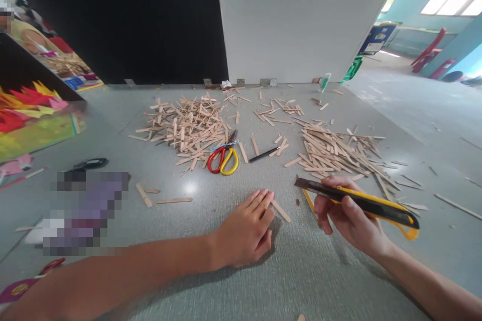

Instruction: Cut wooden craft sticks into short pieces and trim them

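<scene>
My left hand lies flat on the grey floor with its fingers stretched out, the fingertips resting on one end of a wooden craft stick. My right hand is closed around a yellow and black utility knife, held level just above the floor with its dark blade end pointing left. A thin yellow stick lies under the knife's blade end. Two heaps of wooden sticks lie beyond my hands, one at centre left and one at right.
Red and yellow scissors and a black pen lie between the heaps. A white board stands upright at the back. Colourful paper craft sits at left, a blurred patch near my left arm. Loose sticks scatter rightwards.
</scene>
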`<state>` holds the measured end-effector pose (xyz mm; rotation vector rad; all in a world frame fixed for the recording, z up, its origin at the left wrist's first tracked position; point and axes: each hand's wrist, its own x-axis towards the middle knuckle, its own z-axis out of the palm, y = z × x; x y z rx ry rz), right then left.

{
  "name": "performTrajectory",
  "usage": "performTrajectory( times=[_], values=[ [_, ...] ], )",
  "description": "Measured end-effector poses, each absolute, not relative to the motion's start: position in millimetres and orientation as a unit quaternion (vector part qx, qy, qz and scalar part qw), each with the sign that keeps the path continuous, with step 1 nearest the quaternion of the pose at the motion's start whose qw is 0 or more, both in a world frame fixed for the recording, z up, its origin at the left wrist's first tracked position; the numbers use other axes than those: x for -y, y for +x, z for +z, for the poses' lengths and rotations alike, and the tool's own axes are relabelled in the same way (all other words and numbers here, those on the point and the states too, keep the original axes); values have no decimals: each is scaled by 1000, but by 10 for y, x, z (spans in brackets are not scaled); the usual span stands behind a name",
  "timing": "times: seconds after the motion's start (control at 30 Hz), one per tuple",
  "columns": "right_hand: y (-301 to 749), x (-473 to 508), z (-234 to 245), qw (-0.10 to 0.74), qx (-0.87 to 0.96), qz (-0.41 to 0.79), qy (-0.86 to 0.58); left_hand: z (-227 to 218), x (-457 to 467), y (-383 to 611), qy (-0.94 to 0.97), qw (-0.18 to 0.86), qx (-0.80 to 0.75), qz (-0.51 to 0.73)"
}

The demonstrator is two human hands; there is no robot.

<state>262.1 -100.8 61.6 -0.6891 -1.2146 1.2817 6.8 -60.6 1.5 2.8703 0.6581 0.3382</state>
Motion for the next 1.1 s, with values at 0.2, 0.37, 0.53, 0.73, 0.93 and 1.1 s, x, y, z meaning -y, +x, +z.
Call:
performTrajectory(
  times=[0.2, 0.37, 0.53, 0.73, 0.93, 1.1],
  values=[
    [2628, 1005, 570, 579, 525, 552, -291, 35, 602, 58, 965, 94, -218, 113],
    [2625, 999, 556, 575, 525, 556, -293, 31, 602, 62, 964, 93, -220, 117],
    [2633, 1004, 548, 570, 522, 559, -301, 20, 604, 63, 962, 107, -221, 119],
    [2634, 1012, 526, 562, 521, 563, -309, -2, 609, 52, 958, 122, -224, 133],
    [2643, 1008, 514, 557, 535, 550, -318, 18, 610, 53, 960, 111, -227, 122],
    [2629, 1004, 526, 559, 541, 537, -328, 41, 609, 57, 961, 112, -226, 116]
  ],
)
